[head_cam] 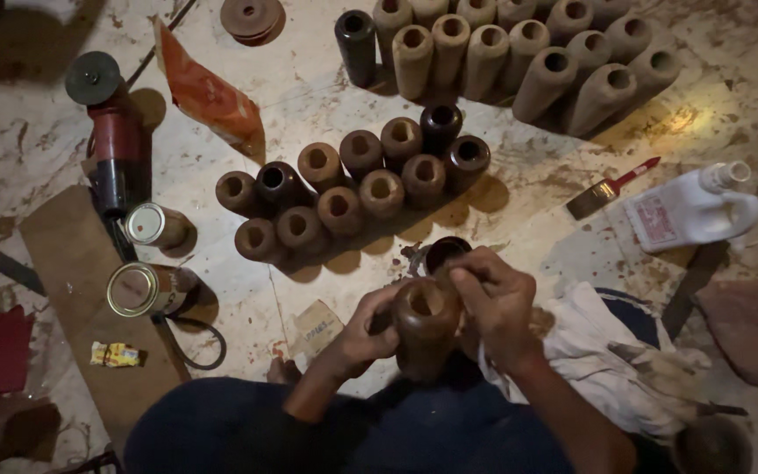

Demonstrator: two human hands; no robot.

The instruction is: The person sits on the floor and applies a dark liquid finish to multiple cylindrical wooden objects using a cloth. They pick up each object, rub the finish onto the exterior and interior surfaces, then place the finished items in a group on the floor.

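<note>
We see our two bare forearms and hands [436, 320], no sleeves reaching the wrists, and dark blue clothing [309, 434] covering our lap below.

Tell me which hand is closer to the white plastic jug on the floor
Right. The right hand rests on the brown wooden vase, on the side facing the white jug. The left hand grips the vase's far side, farther from the jug.
</note>
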